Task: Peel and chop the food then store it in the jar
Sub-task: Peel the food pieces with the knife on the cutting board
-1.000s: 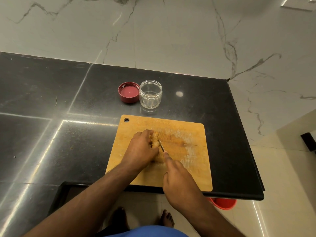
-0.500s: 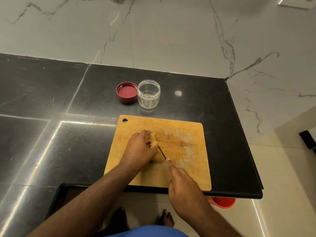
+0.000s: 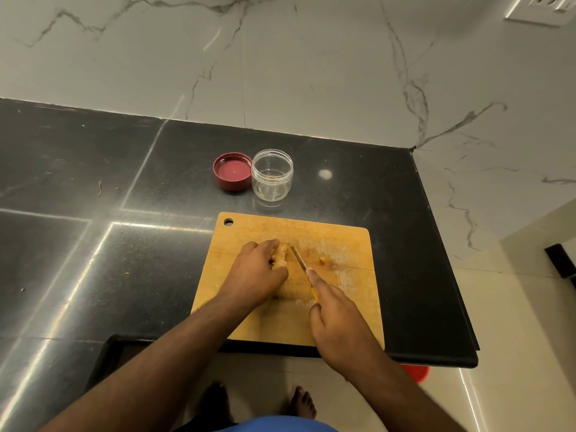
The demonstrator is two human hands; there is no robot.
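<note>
1. Left hand (image 3: 258, 271): grip clamped on ginger (image 3: 280, 258), pinned to board (image 3: 352, 307).
2. Right hand (image 3: 339, 322): grip closed on knife (image 3: 298, 260); blade has drawn right since a second ago, now just beside the ginger.
3. Cut bits (image 3: 322, 260): on board; chopping barely begun.
4. Jar (image 3: 272, 174), lid (image 3: 232, 171): on table behind, jar empty.

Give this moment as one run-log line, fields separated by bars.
left hand holds ginger | right hand holds knife | jar open, empty
</note>
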